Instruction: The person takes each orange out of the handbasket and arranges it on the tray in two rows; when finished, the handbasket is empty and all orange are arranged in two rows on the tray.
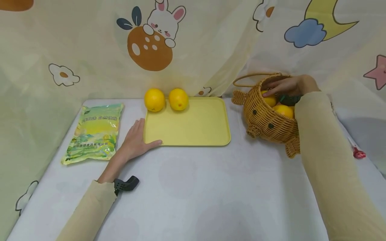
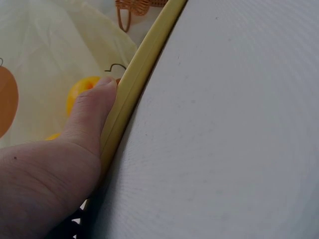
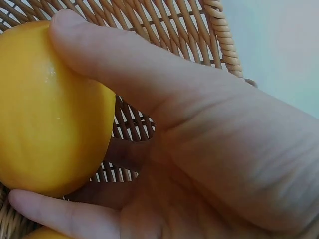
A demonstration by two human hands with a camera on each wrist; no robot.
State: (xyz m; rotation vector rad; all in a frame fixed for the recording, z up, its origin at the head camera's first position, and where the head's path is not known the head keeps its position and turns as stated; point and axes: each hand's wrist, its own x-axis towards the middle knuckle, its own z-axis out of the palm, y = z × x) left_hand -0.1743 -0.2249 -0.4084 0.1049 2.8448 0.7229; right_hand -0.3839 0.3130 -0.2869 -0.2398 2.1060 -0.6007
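Left hand [image 1: 135, 139] on the tray [image 1: 187, 127], right hand [image 1: 289, 86] in the pig basket [image 1: 259, 122]
The left hand is spread wide and grips nothing, with its fingers by the tray's left edge and its thumb on the near edge, maybe so the tray won't slide. The right hand curls round an orange [image 3: 55, 109] inside the basket, thumb on one side and fingers on the other, likely because it is round and could roll. Another orange [image 1: 283, 111] lies beside it. Two more, one [image 1: 154, 99] and its neighbour [image 1: 179, 99], sit at the tray's far left corner. A bag [image 1: 96, 130] lies near the desk's [image 1: 211, 187] left edge
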